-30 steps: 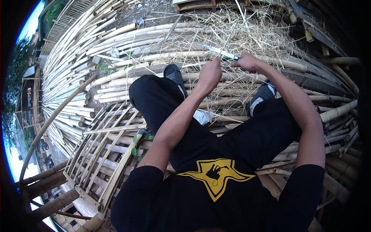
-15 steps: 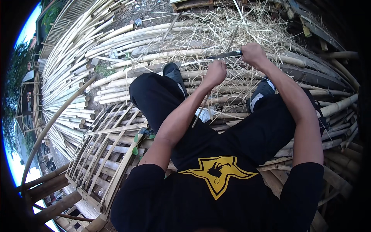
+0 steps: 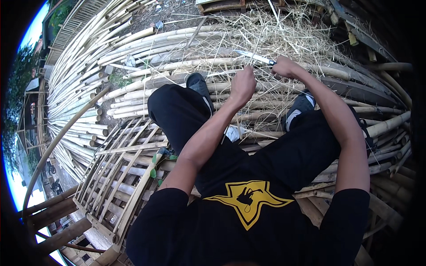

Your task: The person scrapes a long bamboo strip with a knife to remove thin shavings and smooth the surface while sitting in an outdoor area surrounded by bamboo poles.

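My right hand (image 3: 286,67) is closed round the dark handle of a knife (image 3: 258,57). The pale blade points left and catches the light, its tip slightly raised toward the far side. Just left of it and a little nearer, my left hand (image 3: 244,82) is closed on a thin bamboo strip (image 3: 256,48). The strip rises past the blade beyond my fist, and I cannot tell whether blade and strip touch. Below the fist, the strip is mostly hidden by my forearm. Both hands are above the straw-like shavings (image 3: 284,37), between my knees.
Bamboo poles (image 3: 155,66) lie in rows under my feet and off to the left. A slatted bamboo frame (image 3: 120,181) stands by my left side, with a bent pole (image 3: 60,135) beyond it. Wooden boards (image 3: 364,33) stand at the far right.
The knife blade has turned from dark to bright, its tip swinging away from me. My left hand has moved slightly left and nearer. My right hand has shifted a little left and nearer.
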`<state>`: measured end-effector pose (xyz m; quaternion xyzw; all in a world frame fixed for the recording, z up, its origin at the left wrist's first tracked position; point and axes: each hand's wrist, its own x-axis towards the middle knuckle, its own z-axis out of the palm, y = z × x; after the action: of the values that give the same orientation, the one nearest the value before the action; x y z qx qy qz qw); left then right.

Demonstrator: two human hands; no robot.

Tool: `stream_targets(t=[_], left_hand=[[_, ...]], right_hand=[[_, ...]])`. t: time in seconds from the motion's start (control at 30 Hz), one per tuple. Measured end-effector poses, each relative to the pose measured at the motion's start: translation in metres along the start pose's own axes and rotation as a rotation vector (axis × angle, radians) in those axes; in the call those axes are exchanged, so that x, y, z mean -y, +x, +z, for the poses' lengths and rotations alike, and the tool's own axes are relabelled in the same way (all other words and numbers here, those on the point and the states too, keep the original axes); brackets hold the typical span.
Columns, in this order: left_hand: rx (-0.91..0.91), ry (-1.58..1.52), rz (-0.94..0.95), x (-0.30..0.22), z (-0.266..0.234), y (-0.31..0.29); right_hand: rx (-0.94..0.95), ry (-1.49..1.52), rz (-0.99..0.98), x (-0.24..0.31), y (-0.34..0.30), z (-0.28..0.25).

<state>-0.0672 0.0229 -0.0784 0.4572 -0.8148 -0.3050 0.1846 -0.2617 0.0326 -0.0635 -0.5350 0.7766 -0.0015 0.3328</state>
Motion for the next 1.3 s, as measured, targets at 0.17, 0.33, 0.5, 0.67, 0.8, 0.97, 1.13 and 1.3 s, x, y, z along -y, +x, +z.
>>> stream_targets(t=[0.17, 0.33, 0.5, 0.67, 0.8, 0.97, 1.13, 1.3], left_hand=[[0.019, 0.129, 0.038, 0.004, -0.002, -0.001], [0.046, -0.082, 0.065, 0.008, 0.002, 0.002], [-0.022, -0.067, -0.052, -0.001, -0.009, 0.002], [-0.057, -0.043, 0.017, 0.004, -0.003, 0.001], [-0.032, -0.088, 0.077, 0.009, -0.001, 0.002], [-0.019, -0.106, 0.051, 0.001, -0.006, 0.000], [0.009, -0.058, 0.050, -0.007, -0.017, -0.007], [0.065, -0.135, 0.097, -0.005, -0.015, -0.008]], right_hand=[[0.064, -0.010, 0.098, 0.012, -0.009, -0.011], [-0.353, -0.473, -0.159, 0.012, -0.016, -0.025], [-0.215, -0.217, -0.030, 0.028, -0.023, -0.020], [0.077, -0.048, -0.004, 0.011, -0.013, -0.032], [-0.475, -0.275, -0.061, 0.004, -0.010, -0.030], [-0.435, -0.253, -0.110, -0.007, -0.003, -0.028], [-0.389, -0.188, 0.041, -0.015, -0.006, -0.050], [-0.571, -0.401, -0.036, -0.027, 0.004, -0.053]])
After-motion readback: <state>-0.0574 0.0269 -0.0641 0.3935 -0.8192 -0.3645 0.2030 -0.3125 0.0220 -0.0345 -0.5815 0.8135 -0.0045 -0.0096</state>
